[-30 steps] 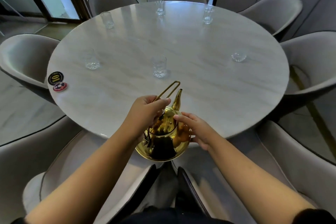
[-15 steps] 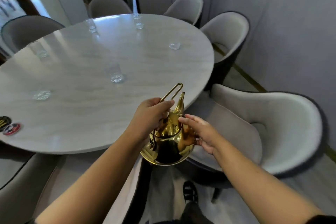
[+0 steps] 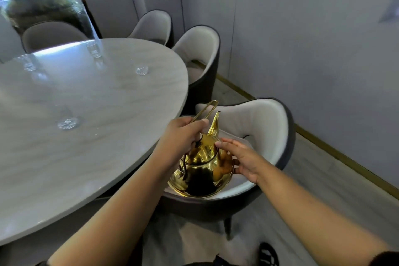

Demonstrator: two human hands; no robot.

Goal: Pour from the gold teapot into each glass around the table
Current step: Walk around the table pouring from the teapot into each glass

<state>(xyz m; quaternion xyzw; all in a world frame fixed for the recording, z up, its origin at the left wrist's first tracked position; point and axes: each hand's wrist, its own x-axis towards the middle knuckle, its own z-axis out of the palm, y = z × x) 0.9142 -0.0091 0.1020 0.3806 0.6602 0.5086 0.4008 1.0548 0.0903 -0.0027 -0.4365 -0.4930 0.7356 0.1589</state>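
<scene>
Two hands attend the gold teapot (image 3: 203, 175), which hangs in the air just off the right edge of the surface (image 3: 97, 157), above the seat of a grey chair (image 3: 259, 121). The left hand (image 3: 183, 136) is curled round the wire handle (image 3: 206, 109) above the pot. The right hand (image 3: 241, 157) lies with fingers extended against the pot's right flank. The nearest glass (image 3: 68, 123) stands on the surface, well apart to the left.

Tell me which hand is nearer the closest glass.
Left. The left hand grips the gold teapot by its handle beside the table, right of the glass; the right hand touches the teapot farther right.
</scene>
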